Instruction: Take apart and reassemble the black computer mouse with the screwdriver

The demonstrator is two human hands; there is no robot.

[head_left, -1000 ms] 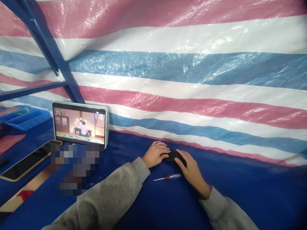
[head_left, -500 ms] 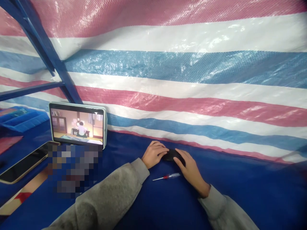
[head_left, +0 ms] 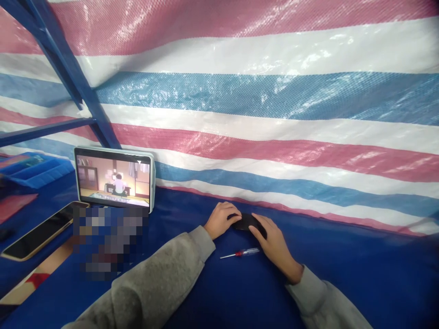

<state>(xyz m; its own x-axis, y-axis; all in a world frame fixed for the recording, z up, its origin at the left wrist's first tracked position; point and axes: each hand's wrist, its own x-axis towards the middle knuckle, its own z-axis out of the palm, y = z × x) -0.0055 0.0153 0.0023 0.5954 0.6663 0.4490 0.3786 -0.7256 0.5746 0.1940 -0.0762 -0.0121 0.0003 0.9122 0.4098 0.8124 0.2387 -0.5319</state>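
A black, rounded computer mouse (head_left: 245, 222) lies on the blue tabletop between my two hands. My left hand (head_left: 222, 219) grips its left end, fingers curled and thumb on the near side. Around the other end wraps my right hand (head_left: 274, 240), its thumb along the near edge and its fingers over the far side. Both palms cover part of the mouse. Just on the near side of it, a small screwdriver (head_left: 239, 253) with a clear and red handle rests flat, touched by neither hand, its tip pointing left.
To the left a tablet (head_left: 115, 180) stands upright, playing a cartoon. A phone (head_left: 43, 232) lies beside it, near a blurred-out patch. Farther back is a blue tray (head_left: 41, 171). A striped tarp (head_left: 257, 93) hangs behind the table, with a blue metal frame (head_left: 61, 64) at left.
The view has shifted slightly, so things sit a little farther right. My left fingers have curled back a bit on the mouse; my right hand keeps its grip.
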